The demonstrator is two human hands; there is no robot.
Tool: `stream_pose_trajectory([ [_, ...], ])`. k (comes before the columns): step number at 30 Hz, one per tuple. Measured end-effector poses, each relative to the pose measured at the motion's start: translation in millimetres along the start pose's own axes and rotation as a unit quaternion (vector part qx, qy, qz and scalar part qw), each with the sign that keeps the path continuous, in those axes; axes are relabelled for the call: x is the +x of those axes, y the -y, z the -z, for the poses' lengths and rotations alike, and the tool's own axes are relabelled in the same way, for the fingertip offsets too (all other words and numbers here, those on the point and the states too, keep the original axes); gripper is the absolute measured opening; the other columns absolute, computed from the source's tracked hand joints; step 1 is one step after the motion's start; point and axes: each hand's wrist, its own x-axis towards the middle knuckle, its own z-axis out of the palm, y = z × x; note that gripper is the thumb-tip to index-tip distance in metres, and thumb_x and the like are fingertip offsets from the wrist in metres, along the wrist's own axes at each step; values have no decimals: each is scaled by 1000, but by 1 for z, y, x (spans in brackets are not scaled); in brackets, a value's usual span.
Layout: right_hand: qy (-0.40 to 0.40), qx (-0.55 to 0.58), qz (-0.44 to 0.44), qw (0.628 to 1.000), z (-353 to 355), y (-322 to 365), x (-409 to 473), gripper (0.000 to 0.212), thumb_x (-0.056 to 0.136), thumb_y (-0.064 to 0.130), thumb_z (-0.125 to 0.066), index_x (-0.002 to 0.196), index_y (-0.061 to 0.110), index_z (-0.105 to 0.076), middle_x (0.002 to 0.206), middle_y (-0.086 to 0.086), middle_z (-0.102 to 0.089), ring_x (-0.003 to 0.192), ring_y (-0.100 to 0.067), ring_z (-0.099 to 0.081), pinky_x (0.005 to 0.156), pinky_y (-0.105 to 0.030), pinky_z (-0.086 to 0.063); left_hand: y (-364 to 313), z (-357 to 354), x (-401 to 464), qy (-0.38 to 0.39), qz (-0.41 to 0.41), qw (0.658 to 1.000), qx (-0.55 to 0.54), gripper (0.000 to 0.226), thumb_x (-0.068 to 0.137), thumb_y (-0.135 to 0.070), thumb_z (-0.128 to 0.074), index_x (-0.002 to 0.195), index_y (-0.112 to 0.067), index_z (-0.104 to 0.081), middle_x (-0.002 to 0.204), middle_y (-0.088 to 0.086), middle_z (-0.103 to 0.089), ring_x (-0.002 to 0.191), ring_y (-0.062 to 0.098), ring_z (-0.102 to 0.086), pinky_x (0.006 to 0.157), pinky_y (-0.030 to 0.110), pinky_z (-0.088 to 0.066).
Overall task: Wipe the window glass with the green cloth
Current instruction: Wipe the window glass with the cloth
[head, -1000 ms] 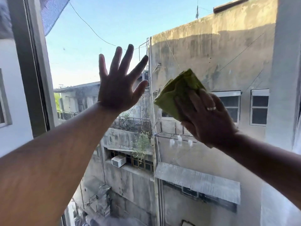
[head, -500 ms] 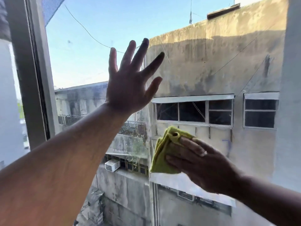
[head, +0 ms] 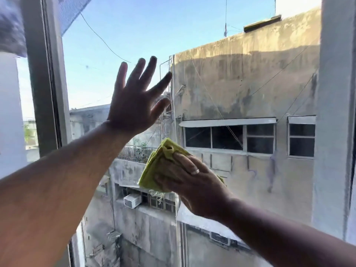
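Observation:
The window glass (head: 240, 78) fills most of the view, with sky and grey buildings behind it. My right hand (head: 194, 182) presses a bunched green cloth (head: 154, 168) flat against the glass at centre, a ring on one finger. The cloth sticks out to the left and above my fingers. My left hand (head: 134, 105) is spread flat on the glass higher up and to the left, fingers apart, holding nothing.
A dark vertical window frame (head: 44, 78) runs down the left side. A pale frame or wall edge (head: 335, 112) stands at the right. Faint smears show on the glass at the right (head: 271, 170).
My right hand carried the cloth down from upper centre to mid-glass, then slightly left. My left hand stayed spread on the glass.

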Motion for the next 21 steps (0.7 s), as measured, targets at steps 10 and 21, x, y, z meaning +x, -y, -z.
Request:
stream_pose_trajectory([
  [10, -149, 28, -335, 930, 18, -59, 34, 59, 86, 11, -58, 143, 26, -50, 151, -7, -46, 143, -35, -38, 113, -48, -38, 8, -9, -3, -21, 16, 999, -25, 58, 103, -60, -25, 156, -36, -30, 167, 14, -20, 153, 36, -20, 122, 59, -13],
  [21, -96, 23, -209, 973, -2, -18, -16, 54, 97, 25, -47, 150, 21, -41, 158, -11, -38, 146, -32, -32, 123, -48, -27, 4, -7, -6, -18, 31, 999, -28, 59, 103, -61, -25, 156, -36, -30, 167, 13, -19, 154, 34, -19, 124, 58, -13],
])
